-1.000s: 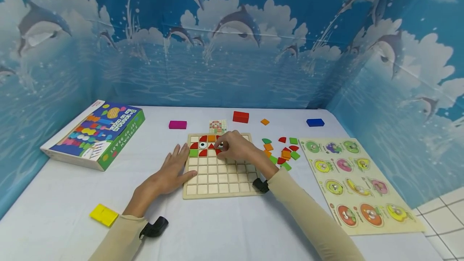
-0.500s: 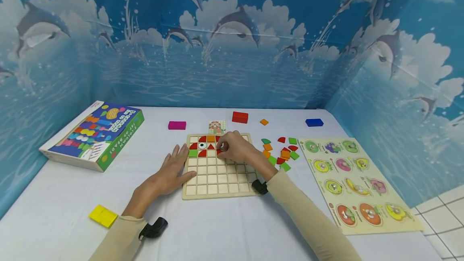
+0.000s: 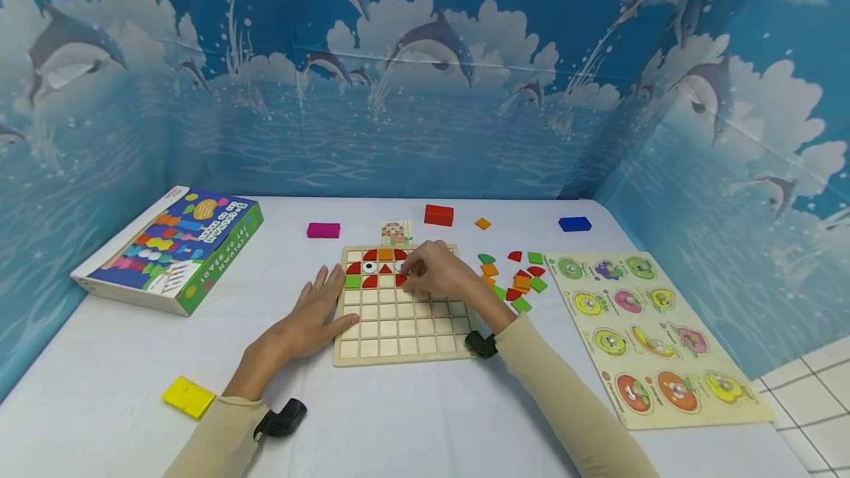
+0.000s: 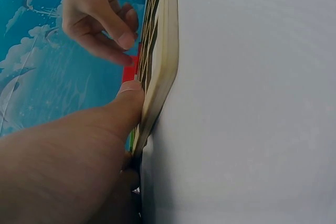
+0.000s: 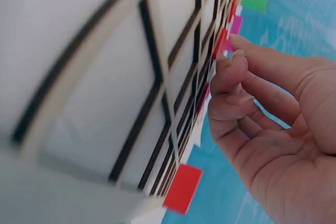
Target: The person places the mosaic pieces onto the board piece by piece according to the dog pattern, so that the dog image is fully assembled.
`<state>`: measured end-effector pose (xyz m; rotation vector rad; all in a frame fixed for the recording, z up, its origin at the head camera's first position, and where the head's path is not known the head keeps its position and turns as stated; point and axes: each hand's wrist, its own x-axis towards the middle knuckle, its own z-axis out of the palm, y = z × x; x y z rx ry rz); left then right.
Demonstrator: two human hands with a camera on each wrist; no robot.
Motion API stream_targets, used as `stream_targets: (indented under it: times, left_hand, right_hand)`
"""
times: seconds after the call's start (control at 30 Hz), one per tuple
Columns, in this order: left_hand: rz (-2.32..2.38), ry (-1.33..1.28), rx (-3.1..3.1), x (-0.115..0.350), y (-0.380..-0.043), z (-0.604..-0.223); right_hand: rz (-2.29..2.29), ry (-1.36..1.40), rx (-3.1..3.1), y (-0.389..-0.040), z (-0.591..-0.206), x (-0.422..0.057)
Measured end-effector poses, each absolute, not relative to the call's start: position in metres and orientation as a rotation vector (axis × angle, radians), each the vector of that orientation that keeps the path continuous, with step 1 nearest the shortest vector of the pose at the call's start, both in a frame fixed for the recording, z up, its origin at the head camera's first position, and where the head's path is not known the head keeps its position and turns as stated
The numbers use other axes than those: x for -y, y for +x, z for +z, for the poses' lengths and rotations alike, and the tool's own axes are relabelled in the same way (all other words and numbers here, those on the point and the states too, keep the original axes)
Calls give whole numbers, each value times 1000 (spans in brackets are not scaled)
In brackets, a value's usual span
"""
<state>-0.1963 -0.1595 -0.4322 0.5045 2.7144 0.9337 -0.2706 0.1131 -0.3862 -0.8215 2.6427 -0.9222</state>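
Note:
A wooden grid board lies on the white table in the head view. Red, orange and green tiles fill part of its upper left, around a white eye tile. My left hand rests spread along the board's left side, its thumb on the frame in the left wrist view. Over the upper rows is my right hand, fingers bent, at a second eye tile that they partly cover. The left wrist view has a gap between its thumb and index finger; I see nothing held there.
Loose coloured tiles lie right of the board, beside a fruit puzzle. A pattern card and red block are behind it. Left are a game box, magenta block and yellow block; a blue block is far right.
My right fingers have shifted slightly right, uncovering a little more of the second eye tile. The left hand stays in place on the board's edge.

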Motion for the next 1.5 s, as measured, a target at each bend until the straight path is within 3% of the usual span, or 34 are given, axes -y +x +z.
stream_targets:
  times: [0.43, 0.83, 1.23, 1.5]
  left_hand:
    - [948, 508, -2688, 157, -196, -424]
    - [1011, 538, -2703, 166, -194, -438]
    - [980, 511, -2681, 160, -191, -424]
    - [961, 509, -2680, 161, -194, -429]
  right_hand:
    - [-948, -824, -2721, -285, -379, -191]
    - [-941, -461, -2762, -299, -387, -260]
    - [-943, -473, -2681, -299, -390, -266]
    - [-905, -729, -2521, -294, -391, -254]
